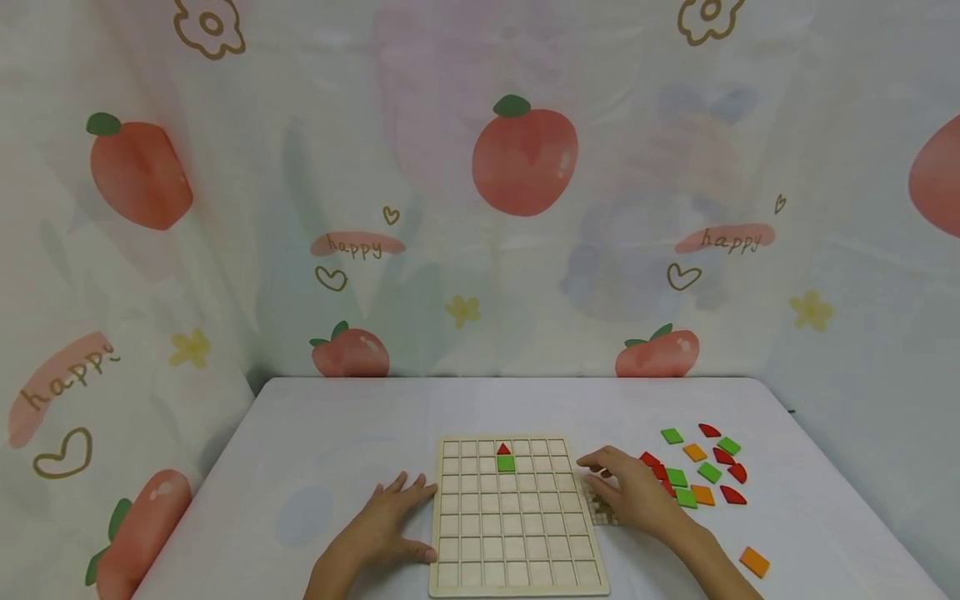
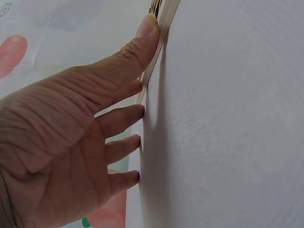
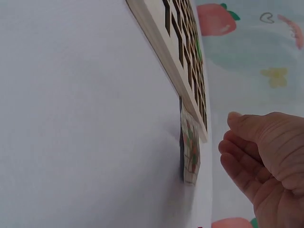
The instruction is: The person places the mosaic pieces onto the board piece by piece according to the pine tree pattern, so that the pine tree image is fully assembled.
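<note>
A wooden grid board [image 1: 517, 592] lies on the table. Near its top, a red triangle [image 1: 503, 449] sits in one cell, with a green square [image 1: 506, 463] in the cell below. My left hand [image 1: 386, 521] rests along the board's left edge, fingers spread; in the left wrist view its thumb [image 2: 147, 33] lies against the board's side. Over the board's right edge, my right hand [image 1: 633, 492] hovers with loosely bent fingers, a gap between thumb and forefinger, holding nothing. Partly hidden under it is a small patterned card [image 3: 191, 147], close against the board.
To the right of the right hand lie scattered pieces: green squares [image 1: 672, 436], orange squares [image 1: 694, 452] and red quarter-rounds [image 1: 733, 495]. One orange square [image 1: 754, 562] lies apart, nearer the front. Printed cloth walls [image 1: 517, 333] surround the white table [image 1: 337, 417].
</note>
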A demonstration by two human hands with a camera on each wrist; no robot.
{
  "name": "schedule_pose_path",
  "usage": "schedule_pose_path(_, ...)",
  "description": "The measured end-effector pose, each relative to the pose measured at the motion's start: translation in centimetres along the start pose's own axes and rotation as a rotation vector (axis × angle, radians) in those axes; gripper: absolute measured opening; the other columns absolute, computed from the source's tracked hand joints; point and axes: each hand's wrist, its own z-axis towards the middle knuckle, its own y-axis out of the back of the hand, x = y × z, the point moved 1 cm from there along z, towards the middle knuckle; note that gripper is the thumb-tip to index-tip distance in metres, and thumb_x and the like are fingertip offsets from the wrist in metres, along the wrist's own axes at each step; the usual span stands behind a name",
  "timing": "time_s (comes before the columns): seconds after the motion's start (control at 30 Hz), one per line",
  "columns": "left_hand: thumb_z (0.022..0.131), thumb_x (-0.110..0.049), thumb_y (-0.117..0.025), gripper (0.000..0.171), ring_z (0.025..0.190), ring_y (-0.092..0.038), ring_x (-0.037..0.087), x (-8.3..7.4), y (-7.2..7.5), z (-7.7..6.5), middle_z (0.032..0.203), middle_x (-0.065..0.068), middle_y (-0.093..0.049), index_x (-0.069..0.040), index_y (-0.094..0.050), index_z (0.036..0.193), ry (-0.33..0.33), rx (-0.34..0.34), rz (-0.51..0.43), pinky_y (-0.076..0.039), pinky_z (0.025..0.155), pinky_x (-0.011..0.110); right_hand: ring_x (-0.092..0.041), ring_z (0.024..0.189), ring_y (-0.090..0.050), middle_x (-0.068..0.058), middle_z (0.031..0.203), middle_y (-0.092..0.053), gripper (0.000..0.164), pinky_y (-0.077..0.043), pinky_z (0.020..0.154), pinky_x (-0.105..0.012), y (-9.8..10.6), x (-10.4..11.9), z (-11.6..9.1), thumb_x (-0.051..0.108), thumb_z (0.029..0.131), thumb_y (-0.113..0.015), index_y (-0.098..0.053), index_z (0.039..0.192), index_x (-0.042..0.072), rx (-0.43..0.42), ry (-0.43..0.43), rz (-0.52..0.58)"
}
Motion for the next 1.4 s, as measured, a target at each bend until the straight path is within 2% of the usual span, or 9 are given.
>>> schedule_pose_path(0.23,0.067,-0.038,-0.092,0.094,0.148,-0.027,0.053,0.0,-0.2,0.1,0.154,0.026,-0.046,-0.004,-0.054,0.146,-0.012,-0.005,0.008,-0.015,0.119,0.072,-0.016,0.091,-0.069,0.0,0.105,-0.071,0.025,-0.062,0.078,-0.033,1.8,-1.4,-1.1,0.005,0.089,-0.077,-0.074,0.114,0.008,-0.081,0.003,-0.071)
schedule_pose_path(0.37,0.067,-0.04,-0.092,0.094,0.149,-0.027,0.052,0.0,-0.2,0.2,0.155,0.024,-0.046,-0.005,-0.054,0.147,0.0,-0.002,0.015,-0.016,0.119,0.071,-0.018,0.091,-0.068,-0.002,0.106,-0.072,0.028,-0.063,0.079,-0.035,3.1,-2.2,-1.6,0.007,0.088,-0.079,-0.074,0.115,0.007,-0.105,-0.051,-0.117)
schedule_pose_path(0.6,0.067,-0.041,-0.091,0.095,0.149,-0.027,0.051,0.1,-0.2,0.2,0.155,0.023,-0.045,-0.006,-0.054,0.147,0.011,0.001,0.013,-0.016,0.12,0.07,-0.02,0.087,-0.067,-0.005,0.11,-0.072,0.029,-0.059,0.068,-0.023,5.3,-3.4,-2.8,0.009,0.09,-0.078,-0.072,0.118,0.005,-0.103,-0.121,-0.1)
schedule_pose_path(0.73,0.067,-0.04,-0.092,0.094,0.149,-0.026,0.052,0.1,-0.1,0.1,0.155,0.024,-0.045,-0.005,-0.054,0.147,0.015,-0.001,0.005,-0.015,0.12,0.071,-0.027,0.092,-0.069,-0.009,0.111,-0.072,0.031,-0.062,0.072,-0.03,6.3,-4.4,-3.4,0.009,0.09,-0.078,-0.071,0.119,0.004,-0.128,-0.155,-0.115)
schedule_pose_path(0.9,0.067,-0.038,-0.092,0.094,0.149,-0.026,0.052,0.0,0.1,0.0,0.155,0.024,-0.045,-0.005,-0.054,0.147,0.016,0.0,-0.001,-0.014,0.12,0.071,-0.037,0.094,-0.068,-0.02,0.112,-0.071,0.031,-0.064,0.07,-0.038,7.5,-5.8,-4.1,0.008,0.092,-0.075,-0.069,0.121,-0.001,-0.148,-0.242,-0.135)
schedule_pose_path(0.93,0.067,-0.039,-0.092,0.094,0.15,-0.025,0.051,-0.1,0.1,0.0,0.155,0.024,-0.045,-0.005,-0.054,0.147,0.018,0.001,-0.002,-0.014,0.12,0.07,-0.037,0.093,-0.068,-0.02,0.111,-0.071,0.031,-0.064,0.069,-0.035,7.7,-6.2,-4.2,0.008,0.091,-0.075,-0.069,0.12,-0.002,-0.155,-0.249,-0.139)
schedule_pose_path(1.13,0.066,-0.039,-0.092,0.095,0.149,-0.026,0.051,0.0,0.0,0.1,0.155,0.023,-0.045,-0.006,-0.054,0.147,0.018,-0.003,0.003,-0.014,0.12,0.07,-0.04,0.094,-0.066,-0.027,0.115,-0.067,0.036,-0.064,0.072,-0.041,8.7,-8.5,-5.2,0.008,0.091,-0.075,-0.066,0.123,-0.005,-0.148,-0.327,-0.166)
schedule_pose_path(1.17,0.066,-0.039,-0.092,0.095,0.149,-0.026,0.051,0.0,0.0,0.1,0.155,0.023,-0.045,-0.006,-0.055,0.147,0.018,-0.003,0.004,-0.014,0.121,0.07,-0.042,0.096,-0.065,-0.029,0.116,-0.065,0.037,-0.064,0.073,-0.046,8.9,-8.8,-5.3,0.009,0.092,-0.075,-0.065,0.125,-0.006,-0.137,-0.348,-0.166)
schedule_pose_path(1.4,0.067,-0.037,-0.092,0.094,0.15,-0.024,0.052,-0.1,0.0,0.0,0.156,0.024,-0.044,-0.005,-0.054,0.147,0.015,-0.003,-0.019,-0.012,0.12,0.071,-0.044,0.093,-0.064,-0.03,0.111,-0.067,0.036,-0.063,0.073,-0.049,9.4,-11.4,-6.1,0.01,0.092,-0.075,-0.065,0.12,-0.01,-0.125,-0.398,-0.176)
